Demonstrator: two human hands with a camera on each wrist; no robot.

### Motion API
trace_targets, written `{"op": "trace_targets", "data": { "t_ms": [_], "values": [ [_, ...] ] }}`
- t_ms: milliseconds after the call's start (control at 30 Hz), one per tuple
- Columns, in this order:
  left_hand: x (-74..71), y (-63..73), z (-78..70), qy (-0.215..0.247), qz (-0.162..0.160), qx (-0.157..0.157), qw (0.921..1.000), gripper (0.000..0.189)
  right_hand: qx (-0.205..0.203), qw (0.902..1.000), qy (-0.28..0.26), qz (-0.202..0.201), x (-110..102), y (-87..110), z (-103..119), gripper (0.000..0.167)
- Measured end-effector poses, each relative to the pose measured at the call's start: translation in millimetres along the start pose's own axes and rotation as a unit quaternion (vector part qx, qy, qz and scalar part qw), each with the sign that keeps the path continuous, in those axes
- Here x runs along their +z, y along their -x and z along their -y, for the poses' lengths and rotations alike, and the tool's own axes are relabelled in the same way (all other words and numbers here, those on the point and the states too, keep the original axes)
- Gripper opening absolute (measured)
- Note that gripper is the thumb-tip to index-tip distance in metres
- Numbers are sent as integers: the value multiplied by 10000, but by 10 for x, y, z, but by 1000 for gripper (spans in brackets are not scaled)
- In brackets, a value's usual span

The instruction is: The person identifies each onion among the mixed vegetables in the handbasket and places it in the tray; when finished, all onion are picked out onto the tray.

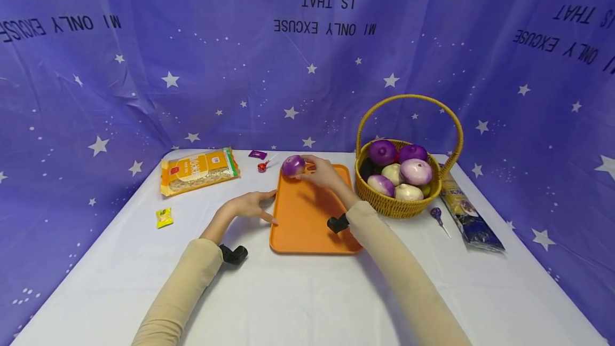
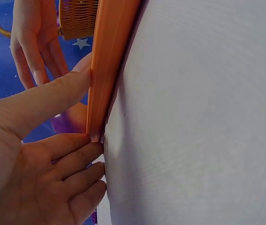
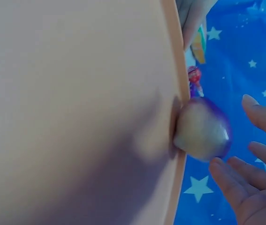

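Note:
An orange tray lies on the white table. On its far left corner sits a purple-and-white onion, its pale side with a small nub turned to the tray in the right wrist view. My right hand is over the far part of the tray, fingers spread. Its fingertips are right at the onion's side, not curled round it. At the tray's left edge is my left hand, with thumb and fingers extended. In the left wrist view its thumb and index fingertip touch the tray's side wall.
To the right stands a wicker basket with a tall handle, holding several onions. Beside it lie a purple lollipop and a dark-and-yellow packet. Leftward are an orange food bag, a yellow candy, a purple candy and a red lollipop.

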State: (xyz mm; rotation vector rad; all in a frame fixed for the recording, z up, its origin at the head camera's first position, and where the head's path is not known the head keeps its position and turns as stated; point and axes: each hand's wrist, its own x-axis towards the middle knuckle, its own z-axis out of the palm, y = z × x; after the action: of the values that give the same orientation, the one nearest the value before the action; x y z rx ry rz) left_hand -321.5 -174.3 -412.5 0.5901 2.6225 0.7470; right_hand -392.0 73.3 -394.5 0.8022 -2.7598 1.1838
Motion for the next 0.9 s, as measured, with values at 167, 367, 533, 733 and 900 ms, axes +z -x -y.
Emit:
{"op": "trace_targets", "data": {
  "t_ms": [167, 367, 533, 733, 900],
  "values": [
    [15, -9, -1, -10, -2, 9, 10000, 99, -445, 9989, 131, -44, -81, 186, 48, 63],
    [21, -27, -10, -10, -9, 22, 10000, 100, -897, 9954, -122, -315, -292, 528, 105, 60],
    [20, -31, -10, -57, -14, 51, 10000, 100, -985, 9938, 143, -496, -569, 789, 137, 58],
    [15, -30, 7, -31, -20, 62, 10000, 101, -899, 9902, 701, -811, -961, 1008, 150, 57],
    [17, -42, 29, -48, -49, 124, 9999, 102, -517, 9879, 888, -1161, -1333, 1154, 47, 58]
  ]
}}
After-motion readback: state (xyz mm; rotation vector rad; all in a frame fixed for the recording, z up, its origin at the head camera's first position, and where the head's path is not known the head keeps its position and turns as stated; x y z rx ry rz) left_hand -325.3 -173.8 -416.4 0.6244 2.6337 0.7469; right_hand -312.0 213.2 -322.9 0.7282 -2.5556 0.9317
